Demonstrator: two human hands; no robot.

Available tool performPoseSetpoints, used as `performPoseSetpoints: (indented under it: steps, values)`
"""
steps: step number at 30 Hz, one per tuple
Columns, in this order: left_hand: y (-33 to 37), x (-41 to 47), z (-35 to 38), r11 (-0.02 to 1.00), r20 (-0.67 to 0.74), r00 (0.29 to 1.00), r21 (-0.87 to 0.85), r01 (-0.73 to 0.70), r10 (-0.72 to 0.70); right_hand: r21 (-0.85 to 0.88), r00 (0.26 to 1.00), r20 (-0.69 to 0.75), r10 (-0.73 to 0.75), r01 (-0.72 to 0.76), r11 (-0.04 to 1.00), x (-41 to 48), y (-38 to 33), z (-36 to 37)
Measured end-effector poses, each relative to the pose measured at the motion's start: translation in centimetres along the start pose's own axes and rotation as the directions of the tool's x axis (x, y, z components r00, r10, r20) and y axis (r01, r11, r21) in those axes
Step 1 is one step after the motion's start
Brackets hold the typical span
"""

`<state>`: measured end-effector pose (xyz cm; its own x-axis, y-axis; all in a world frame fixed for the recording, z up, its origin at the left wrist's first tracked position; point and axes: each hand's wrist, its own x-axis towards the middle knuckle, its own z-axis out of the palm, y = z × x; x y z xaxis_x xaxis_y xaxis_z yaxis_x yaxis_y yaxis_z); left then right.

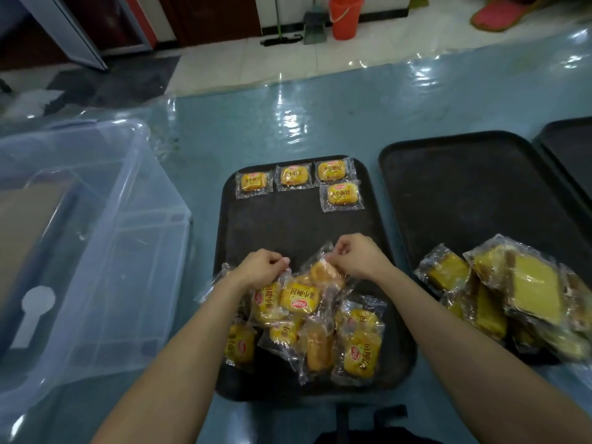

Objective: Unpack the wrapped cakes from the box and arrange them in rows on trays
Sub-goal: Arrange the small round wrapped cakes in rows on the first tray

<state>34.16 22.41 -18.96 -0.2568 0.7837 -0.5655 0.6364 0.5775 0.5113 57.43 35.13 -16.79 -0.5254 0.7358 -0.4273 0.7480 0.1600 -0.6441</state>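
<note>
Both forearms reached in bare from the bottom edge, converging over the near end of the tray (288, 225). Left hand (261, 267): knuckles up, fingers curled, thumb against forefinger on the wrapper edge of the cake below it (267, 301). Right hand (358, 256): same pose, fingers curled, pinching the film corner of the top cake (323, 274). The hands were near each other, not touching.

The top cake sat on the pile (358, 344) at the tray's near end, plain side showing; its long axis could not be read. The cake below the left hand had its long axis running away from the camera, label turned sideways. Others in the pile pointed every way and overlapped.

Far end of the tray: a row of three (294, 175), long axes left-right, labels upright to the camera, just beside one another. A fourth (342, 193) lay just nearer than the rightmost, same heading.

To the right, a second tray (464, 200) held a heap of sliced-cake packs (519, 290) on its near corner. A third tray (573, 149) showed at the right edge. The clear box (96, 219) stood left of the trays, apart from them. All stood on a blue cover (288, 123).
</note>
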Motion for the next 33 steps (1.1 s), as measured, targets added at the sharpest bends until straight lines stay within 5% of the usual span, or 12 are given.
performPoseSetpoints:
  steps: [3, 8, 13, 16, 21, 27, 33]
  values:
    - [-0.2, -0.5, 0.4, 0.999, 0.027, 1.000, -0.042, 0.007, -0.006, -0.016, 0.954, -0.301, 0.005, -0.010, 1.000, 0.2, -1.3, -1.1]
    - [-0.4, -0.4, 0.7, 1.000, -0.065, 0.998, -0.006, 0.005, -0.005, 0.130, 0.991, -0.086, -0.102, 0.113, 0.985, 0.6, -2.0, 0.0]
    - [0.2, -0.3, 1.1, 1.000, -0.180, 0.983, 0.004, -0.022, 0.022, -0.059, 0.958, -0.279, -0.061, 0.047, 0.997, 0.8, 0.6, 1.4]
    - [0.7, 0.3, 1.3, 1.000, -0.223, 0.974, 0.012, -0.025, 0.027, -0.112, 0.980, -0.197, -0.018, -0.004, 0.994, 0.9, 1.6, 2.0]
    - [1.4, 1.6, 1.7, 1.000, -0.329, 0.944, -0.019, 0.016, -0.021, -0.080, 0.988, 0.072, -0.133, 0.139, 0.987, 1.6, 1.2, 3.3]
    - [2.1, 2.9, 1.4, 0.998, -0.242, 0.969, 0.038, -0.047, 0.055, -0.078, 0.973, -0.226, -0.039, 0.022, 0.997, 3.3, 0.4, 4.3]
    - [1.8, 3.0, 0.4, 0.990, -0.175, 0.985, -0.138, -0.025, 0.000, -0.158, 0.983, -0.107, -0.148, 0.130, 0.979, 4.3, -0.1, 5.1]
